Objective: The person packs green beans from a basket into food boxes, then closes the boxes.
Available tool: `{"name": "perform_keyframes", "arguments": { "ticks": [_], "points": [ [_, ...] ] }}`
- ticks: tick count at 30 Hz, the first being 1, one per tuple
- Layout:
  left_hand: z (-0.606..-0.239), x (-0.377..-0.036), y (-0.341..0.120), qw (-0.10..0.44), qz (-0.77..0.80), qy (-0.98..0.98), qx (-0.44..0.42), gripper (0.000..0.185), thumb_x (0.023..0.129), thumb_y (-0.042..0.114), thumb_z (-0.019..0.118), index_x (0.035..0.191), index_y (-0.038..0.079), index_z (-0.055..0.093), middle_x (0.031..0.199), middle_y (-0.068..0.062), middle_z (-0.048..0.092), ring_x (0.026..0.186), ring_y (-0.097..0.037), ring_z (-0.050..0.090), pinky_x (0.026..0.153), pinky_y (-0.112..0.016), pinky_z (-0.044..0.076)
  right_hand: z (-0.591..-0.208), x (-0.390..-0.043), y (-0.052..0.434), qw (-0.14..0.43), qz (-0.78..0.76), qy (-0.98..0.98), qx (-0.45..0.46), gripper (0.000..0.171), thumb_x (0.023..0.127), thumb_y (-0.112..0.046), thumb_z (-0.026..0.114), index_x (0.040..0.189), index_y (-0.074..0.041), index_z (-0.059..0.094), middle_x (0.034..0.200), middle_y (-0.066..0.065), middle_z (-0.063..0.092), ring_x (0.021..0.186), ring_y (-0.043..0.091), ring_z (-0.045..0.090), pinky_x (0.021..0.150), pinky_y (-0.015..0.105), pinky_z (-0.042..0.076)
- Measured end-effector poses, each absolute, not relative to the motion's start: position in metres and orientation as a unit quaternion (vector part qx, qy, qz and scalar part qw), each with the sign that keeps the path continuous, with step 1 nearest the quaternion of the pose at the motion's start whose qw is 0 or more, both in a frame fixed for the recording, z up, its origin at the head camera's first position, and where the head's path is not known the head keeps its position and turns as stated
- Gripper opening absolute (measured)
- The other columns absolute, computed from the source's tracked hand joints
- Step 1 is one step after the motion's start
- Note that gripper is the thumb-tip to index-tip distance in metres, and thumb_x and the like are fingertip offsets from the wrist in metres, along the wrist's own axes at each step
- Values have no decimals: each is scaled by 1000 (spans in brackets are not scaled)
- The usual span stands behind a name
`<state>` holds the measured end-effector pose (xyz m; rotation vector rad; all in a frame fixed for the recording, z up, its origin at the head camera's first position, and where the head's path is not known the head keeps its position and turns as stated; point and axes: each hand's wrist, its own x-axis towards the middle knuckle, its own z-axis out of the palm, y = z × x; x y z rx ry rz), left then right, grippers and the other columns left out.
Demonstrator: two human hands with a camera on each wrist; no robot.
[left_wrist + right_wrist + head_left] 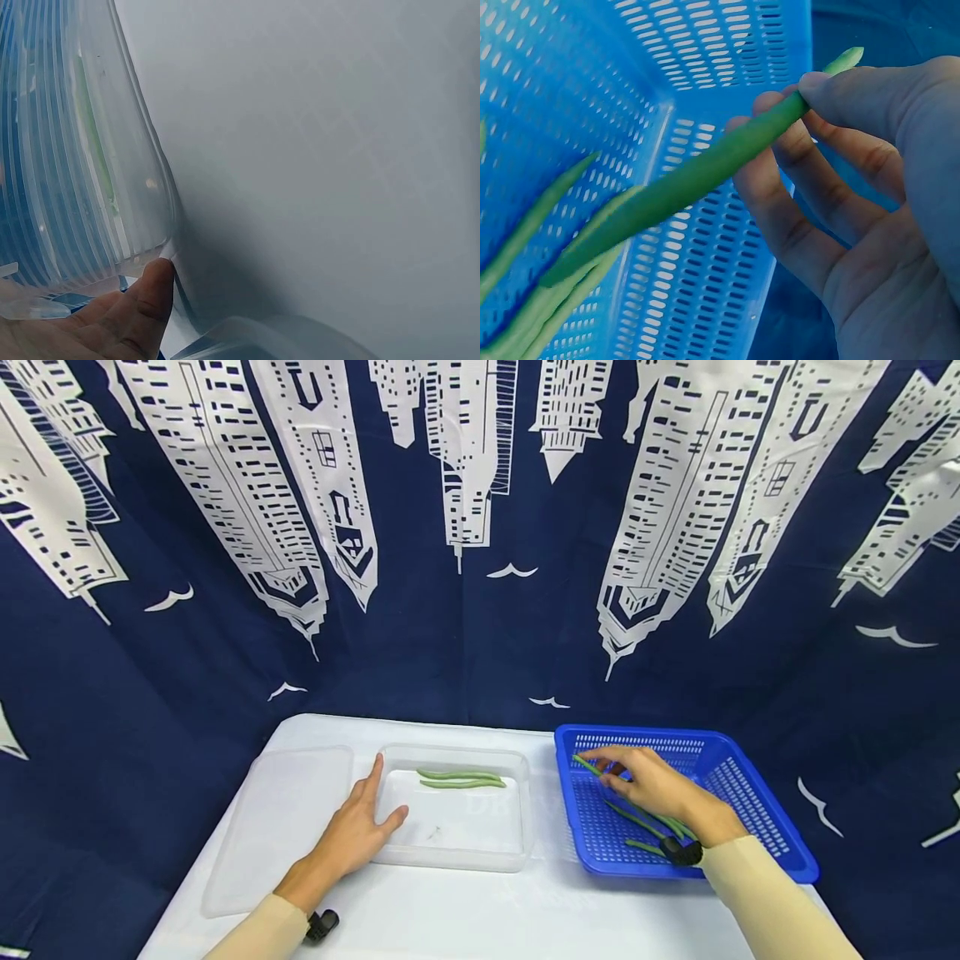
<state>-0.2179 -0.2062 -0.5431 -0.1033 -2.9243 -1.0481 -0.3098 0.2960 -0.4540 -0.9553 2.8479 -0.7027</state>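
Observation:
My right hand (651, 783) pinches a green bean (686, 180) between thumb and fingers, over the blue basket (567, 810). More green beans (536, 217) lie on the basket floor below it, partly hidden by the hand and wrist. My left hand (358, 828) is spread at the left side of a clear plastic container (450, 857), its fingers along that wall and the thumb reaching over the near left part. Inside the container, two green beans (461, 779) lie side by side toward the back. In the left wrist view, a fingertip touches the container's edge.
A translucent flat lid (273, 827) lies on the white table (450, 914) left of the container. The basket stands to the container's right, near the table's right edge. Behind hangs a dark blue cloth (465, 652) printed with white buildings.

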Motion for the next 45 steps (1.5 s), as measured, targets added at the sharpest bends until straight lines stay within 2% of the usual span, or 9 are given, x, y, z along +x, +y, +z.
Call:
{"name": "perform_keyframes", "arguments": {
  "ticks": [3, 7, 11, 18, 25, 33, 40, 45],
  "points": [
    [-543, -217, -205, 18, -338, -940, -33, 104, 115, 51, 71, 189, 14, 9, 179, -33, 45, 160, -56, 56, 131, -73, 46, -451, -307, 293, 10, -228, 919, -323, 50, 109, 2, 78, 155, -18, 76, 130, 7, 85, 112, 21, 81, 102, 53, 70],
    [-544, -217, -204, 21, -339, -940, -33, 104, 114, 50, 72, 189, 13, 10, 179, -33, 45, 161, -57, 56, 131, -73, 46, -447, -304, 287, -6, -227, 915, -334, 50, 107, 2, 79, 154, -15, 77, 128, 8, 85, 109, 20, 81, 99, 45, 70],
    [-545, -218, -205, 24, -338, -940, -35, 104, 114, 50, 72, 189, 13, 10, 179, -33, 45, 161, -56, 55, 132, -72, 46, -444, -301, 282, 1, -228, 917, -327, 51, 109, 0, 79, 156, -19, 75, 132, 6, 85, 110, 17, 79, 98, 41, 70],
    [-545, -217, -207, 20, -334, -942, -31, 104, 114, 52, 71, 190, 15, 9, 179, -32, 45, 161, -56, 55, 132, -73, 45, -438, -299, 269, 9, -230, 914, -333, 53, 111, -4, 77, 160, -22, 72, 138, 6, 84, 114, 18, 80, 101, 43, 70],
    [-545, -216, -206, 21, -336, -941, -33, 104, 115, 51, 71, 190, 15, 9, 179, -32, 45, 161, -56, 55, 132, -72, 45, -434, -298, 252, 7, -238, 903, -358, 52, 111, -5, 78, 161, -20, 71, 133, 5, 85, 110, 15, 80, 98, 37, 70],
    [-542, -216, -205, 20, -334, -942, -35, 105, 114, 52, 71, 189, 13, 9, 178, -34, 45, 160, -57, 56, 131, -73, 46, -431, -299, 231, -14, -255, 886, -386, 49, 108, 0, 80, 154, -18, 75, 117, -2, 83, 104, 15, 79, 89, 30, 68],
    [-541, -216, -205, 22, -335, -941, -39, 103, 115, 47, 72, 189, 12, 9, 178, -35, 45, 160, -58, 56, 131, -73, 47, -428, -301, 214, -8, -255, 878, -404, 36, 109, -1, 78, 141, -18, 78, 127, -2, 85, 105, 17, 81, 89, 31, 69],
    [-541, -217, -206, 20, -334, -942, -38, 104, 115, 50, 71, 189, 13, 8, 179, -33, 44, 161, -57, 55, 132, -72, 46, -426, -302, 201, -7, -254, 871, -420, 34, 109, 0, 78, 140, -14, 79, 132, 2, 85, 104, 17, 81, 88, 29, 68]
  ]
}}
